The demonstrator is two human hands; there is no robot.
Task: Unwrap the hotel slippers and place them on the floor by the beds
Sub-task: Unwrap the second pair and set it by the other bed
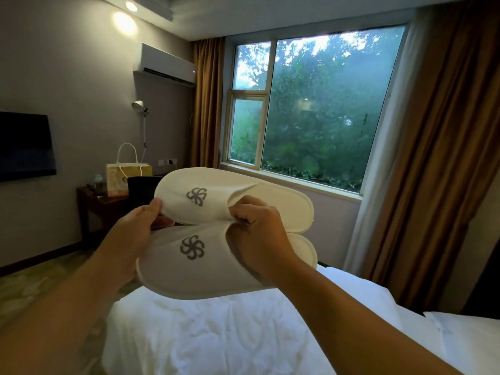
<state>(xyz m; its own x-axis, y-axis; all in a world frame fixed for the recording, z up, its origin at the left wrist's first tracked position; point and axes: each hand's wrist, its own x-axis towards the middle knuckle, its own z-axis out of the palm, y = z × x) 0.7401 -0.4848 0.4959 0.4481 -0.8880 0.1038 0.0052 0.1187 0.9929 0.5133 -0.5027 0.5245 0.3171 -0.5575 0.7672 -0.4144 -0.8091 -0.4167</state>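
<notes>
Slippers [200, 269] look unwrapped. The left hand [132, 236] grips their toes at 9 o'clock and the right hand [257, 236] pinches the openings at 3 o'clock. Next, I judge: lower them to the floor [32, 288] beside the bed [216, 336].

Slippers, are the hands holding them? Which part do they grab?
Yes. The left hand grips the toe end of the two white slippers, thumb on the top one. The right hand pinches the edges of their openings, where the pair meet.

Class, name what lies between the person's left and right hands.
In the head view, the logo-marked toe parts of the upper slipper and lower slipper span the gap between left hand and right hand.
</notes>
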